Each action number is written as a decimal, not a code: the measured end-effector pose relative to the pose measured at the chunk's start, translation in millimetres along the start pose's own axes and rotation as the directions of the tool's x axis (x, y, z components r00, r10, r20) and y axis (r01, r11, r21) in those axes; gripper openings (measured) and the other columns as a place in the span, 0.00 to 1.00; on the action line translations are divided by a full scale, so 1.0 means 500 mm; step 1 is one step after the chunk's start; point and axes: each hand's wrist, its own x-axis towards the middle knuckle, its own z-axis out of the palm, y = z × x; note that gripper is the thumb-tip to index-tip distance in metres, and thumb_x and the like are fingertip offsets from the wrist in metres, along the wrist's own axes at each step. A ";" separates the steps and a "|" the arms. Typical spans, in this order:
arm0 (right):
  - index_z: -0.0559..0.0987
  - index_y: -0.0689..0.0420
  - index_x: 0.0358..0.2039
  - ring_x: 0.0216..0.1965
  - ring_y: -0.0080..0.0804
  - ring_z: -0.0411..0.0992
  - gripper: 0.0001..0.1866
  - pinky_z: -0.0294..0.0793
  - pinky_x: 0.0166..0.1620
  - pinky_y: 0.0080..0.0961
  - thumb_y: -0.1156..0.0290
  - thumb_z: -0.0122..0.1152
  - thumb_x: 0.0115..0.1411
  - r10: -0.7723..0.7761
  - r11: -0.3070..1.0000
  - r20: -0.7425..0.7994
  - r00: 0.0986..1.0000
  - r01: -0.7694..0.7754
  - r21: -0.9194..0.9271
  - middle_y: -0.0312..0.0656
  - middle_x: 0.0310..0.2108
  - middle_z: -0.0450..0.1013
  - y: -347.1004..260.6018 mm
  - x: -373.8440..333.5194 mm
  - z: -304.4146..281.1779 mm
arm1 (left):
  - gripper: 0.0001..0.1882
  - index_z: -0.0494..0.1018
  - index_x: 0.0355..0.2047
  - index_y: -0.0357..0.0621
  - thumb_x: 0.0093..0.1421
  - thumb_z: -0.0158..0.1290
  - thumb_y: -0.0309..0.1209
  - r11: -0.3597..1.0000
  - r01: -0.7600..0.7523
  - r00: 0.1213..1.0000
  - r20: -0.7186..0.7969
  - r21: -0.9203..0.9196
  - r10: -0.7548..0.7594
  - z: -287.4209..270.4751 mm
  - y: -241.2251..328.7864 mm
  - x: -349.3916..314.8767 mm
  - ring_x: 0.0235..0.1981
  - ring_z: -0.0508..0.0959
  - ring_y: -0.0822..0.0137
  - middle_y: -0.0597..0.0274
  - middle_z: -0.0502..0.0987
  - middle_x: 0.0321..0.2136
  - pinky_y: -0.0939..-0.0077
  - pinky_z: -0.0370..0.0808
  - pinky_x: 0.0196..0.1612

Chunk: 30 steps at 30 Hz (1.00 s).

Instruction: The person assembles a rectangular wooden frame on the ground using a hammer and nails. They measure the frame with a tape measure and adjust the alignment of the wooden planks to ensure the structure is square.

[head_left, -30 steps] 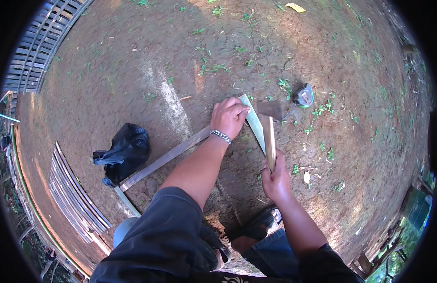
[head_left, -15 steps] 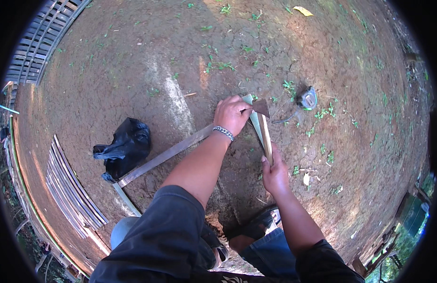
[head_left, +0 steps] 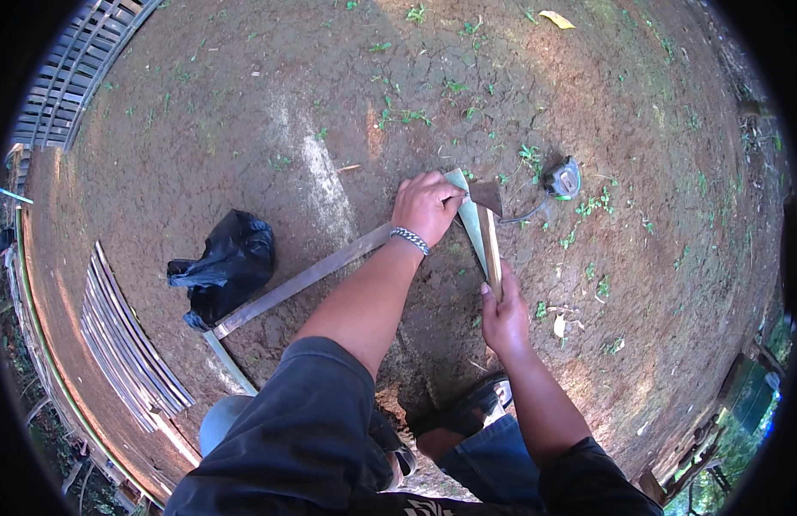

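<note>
A hatchet-like tool [head_left: 490, 245] with a pale wooden handle and a dark, flat metal head is gripped in my right hand [head_left: 507, 320]. Its head lies just right of my left fingertips, over or beside a pale green strip [head_left: 472, 219]. My left hand [head_left: 427, 208], with a chain bracelet at the wrist, is closed at the upper end of that strip, thumb and fingers together. Whether something small is pinched there is too hard to see. From beneath my left hand a long, flat wooden strip [head_left: 304, 282] runs down to the left.
A black plastic bag [head_left: 230, 258] lies beside the wooden strip's far-left end, near another green strip [head_left: 230, 365]. Several thin slats [head_left: 132, 335] lie at the left. A tape measure [head_left: 563, 179] rests on the bare soil at the right. My feet are below.
The tool's head has shifted slightly to the right, away from my left fingertips. My left hand stays at the end of the green strip.
</note>
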 end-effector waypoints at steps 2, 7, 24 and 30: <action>0.60 0.47 0.69 0.42 0.65 0.77 0.31 0.77 0.43 0.52 0.69 0.56 0.66 0.007 1.000 0.012 1.000 -0.007 -0.006 0.64 0.43 0.77 0.005 0.001 0.003 | 0.04 0.84 0.30 0.53 0.54 0.64 0.35 1.000 0.008 1.000 0.012 0.010 -0.008 -0.002 0.004 0.002 0.39 0.78 0.61 0.66 0.79 0.30 0.63 0.70 0.44; 0.60 0.49 0.69 0.42 0.65 0.77 0.31 0.77 0.44 0.52 0.69 0.56 0.67 -0.051 0.997 -0.044 0.998 0.053 0.051 0.64 0.43 0.77 0.008 -0.004 0.006 | 0.04 0.84 0.30 0.53 0.54 0.64 0.35 1.000 0.005 1.000 0.001 -0.005 -0.005 -0.001 0.004 0.001 0.39 0.78 0.62 0.67 0.79 0.30 0.63 0.70 0.44; 0.62 0.52 0.68 0.45 0.64 0.76 0.30 0.77 0.45 0.50 0.72 0.56 0.66 -0.027 0.997 0.054 0.998 0.030 -0.064 0.65 0.45 0.75 0.008 0.012 -0.018 | 0.04 0.84 0.29 0.51 0.54 0.64 0.35 0.999 -0.020 1.000 0.014 0.049 0.020 -0.001 0.007 0.000 0.38 0.77 0.62 0.66 0.79 0.29 0.63 0.70 0.43; 0.62 0.49 0.68 0.42 0.65 0.77 0.30 0.77 0.43 0.51 0.71 0.57 0.66 -0.137 0.989 -0.106 0.985 0.143 0.046 0.64 0.42 0.77 0.003 0.000 -0.009 | 0.05 0.84 0.28 0.50 0.55 0.64 0.35 1.000 -0.020 1.000 -0.011 0.007 0.020 -0.002 0.002 -0.002 0.38 0.78 0.62 0.66 0.78 0.28 0.63 0.70 0.43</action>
